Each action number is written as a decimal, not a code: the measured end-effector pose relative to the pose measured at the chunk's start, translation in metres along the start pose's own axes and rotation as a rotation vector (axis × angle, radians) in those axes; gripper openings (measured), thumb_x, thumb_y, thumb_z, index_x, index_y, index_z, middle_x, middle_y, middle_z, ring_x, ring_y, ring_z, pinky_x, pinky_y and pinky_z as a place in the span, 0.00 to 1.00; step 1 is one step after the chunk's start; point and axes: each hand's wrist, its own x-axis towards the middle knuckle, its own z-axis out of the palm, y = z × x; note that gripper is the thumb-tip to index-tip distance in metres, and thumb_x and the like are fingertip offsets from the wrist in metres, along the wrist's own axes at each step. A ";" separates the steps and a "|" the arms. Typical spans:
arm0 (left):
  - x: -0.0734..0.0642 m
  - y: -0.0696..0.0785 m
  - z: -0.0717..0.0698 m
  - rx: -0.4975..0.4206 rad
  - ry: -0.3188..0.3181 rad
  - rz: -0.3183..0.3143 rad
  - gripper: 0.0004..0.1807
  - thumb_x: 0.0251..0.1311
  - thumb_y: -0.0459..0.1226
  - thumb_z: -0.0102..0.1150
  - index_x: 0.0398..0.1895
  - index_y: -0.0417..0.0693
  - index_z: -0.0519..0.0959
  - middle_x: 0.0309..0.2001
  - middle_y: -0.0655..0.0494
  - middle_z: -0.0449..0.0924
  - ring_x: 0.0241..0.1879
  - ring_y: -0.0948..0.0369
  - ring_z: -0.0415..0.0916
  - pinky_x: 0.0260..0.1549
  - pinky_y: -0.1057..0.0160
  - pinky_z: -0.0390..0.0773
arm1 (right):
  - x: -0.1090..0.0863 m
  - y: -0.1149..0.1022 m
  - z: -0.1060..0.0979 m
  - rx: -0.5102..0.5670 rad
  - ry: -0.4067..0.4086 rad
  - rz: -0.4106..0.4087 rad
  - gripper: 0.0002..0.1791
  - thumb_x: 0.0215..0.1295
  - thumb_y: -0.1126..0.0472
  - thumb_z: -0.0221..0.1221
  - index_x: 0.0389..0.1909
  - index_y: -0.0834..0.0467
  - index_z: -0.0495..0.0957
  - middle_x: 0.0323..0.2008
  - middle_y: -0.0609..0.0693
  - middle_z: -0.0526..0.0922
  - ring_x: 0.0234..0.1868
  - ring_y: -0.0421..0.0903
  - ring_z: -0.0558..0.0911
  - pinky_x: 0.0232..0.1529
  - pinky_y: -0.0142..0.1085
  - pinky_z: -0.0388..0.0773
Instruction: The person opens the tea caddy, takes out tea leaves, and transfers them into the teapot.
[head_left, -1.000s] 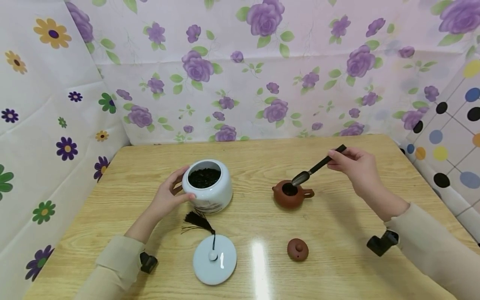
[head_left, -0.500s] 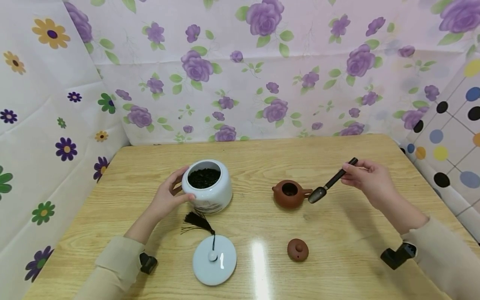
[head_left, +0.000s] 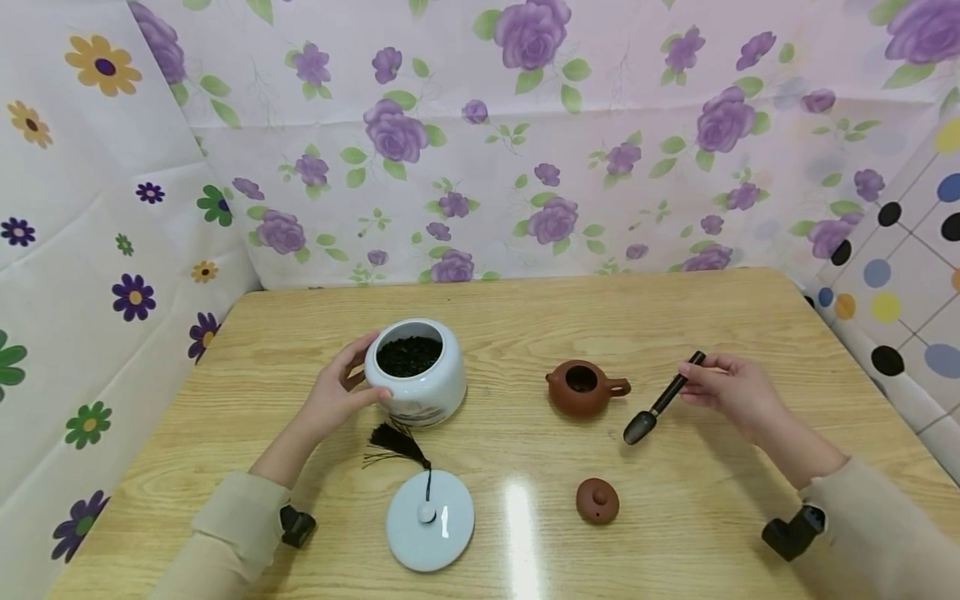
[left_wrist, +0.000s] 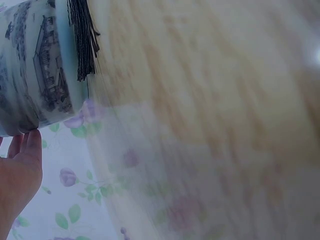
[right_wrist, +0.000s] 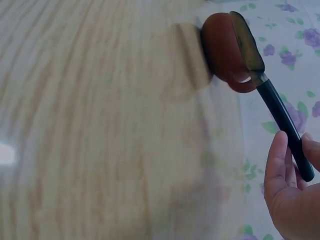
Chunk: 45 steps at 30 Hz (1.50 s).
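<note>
A white porcelain tea jar (head_left: 442, 390) stands lidless on the table, dark loose tea leaves (head_left: 408, 357) inside. My left hand (head_left: 337, 387) grips its left side, thumb at the front and fingers reaching round behind. In the left wrist view, a printed building decorates the jar (left_wrist: 47, 65). My right hand (head_left: 738, 398) pinches the black handle of a small tea scoop (head_left: 664, 398), its bowl pointing down and left. To the scoop's left sits a brown clay teapot (head_left: 576, 400), uncovered, with a dark inside. In the right wrist view, the scoop (right_wrist: 280, 107) overlaps the teapot (right_wrist: 220, 47).
The jar's white lid (head_left: 430, 542) lies in front of the jar, a black tassel (head_left: 397, 442) tied to its knob. A small brown teapot lid (head_left: 597, 502) lies before the teapot. Flowered cloth (head_left: 480, 150) hangs behind the wooden table (head_left: 525, 317).
My right hand has drawn the scoop away from the teapot's mouth, rightward and then toward me, its bowl now low beside the pot. The left hand and jar have stayed put.
</note>
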 end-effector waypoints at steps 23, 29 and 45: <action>0.000 0.000 0.000 0.004 -0.005 0.003 0.44 0.53 0.29 0.67 0.73 0.48 0.57 0.68 0.46 0.61 0.65 0.51 0.60 0.55 0.79 0.67 | 0.014 0.020 0.000 -0.233 0.039 0.079 0.20 0.66 0.61 0.58 0.50 0.72 0.68 0.30 0.43 0.82 0.29 0.38 0.85 0.39 0.33 0.84; 0.000 0.000 0.001 0.000 -0.006 0.005 0.44 0.53 0.29 0.67 0.73 0.48 0.57 0.68 0.45 0.61 0.65 0.50 0.60 0.56 0.79 0.67 | 0.018 0.021 0.001 -0.291 0.048 0.082 0.33 0.66 0.64 0.58 0.63 0.77 0.53 0.29 0.44 0.84 0.28 0.39 0.85 0.36 0.34 0.84; 0.002 0.005 -0.001 0.048 -0.015 -0.004 0.44 0.52 0.27 0.67 0.72 0.43 0.57 0.68 0.42 0.61 0.64 0.50 0.60 0.63 0.60 0.68 | 0.026 0.022 0.003 -0.422 0.043 0.105 0.34 0.64 0.63 0.59 0.61 0.80 0.55 0.30 0.46 0.83 0.28 0.40 0.84 0.35 0.35 0.85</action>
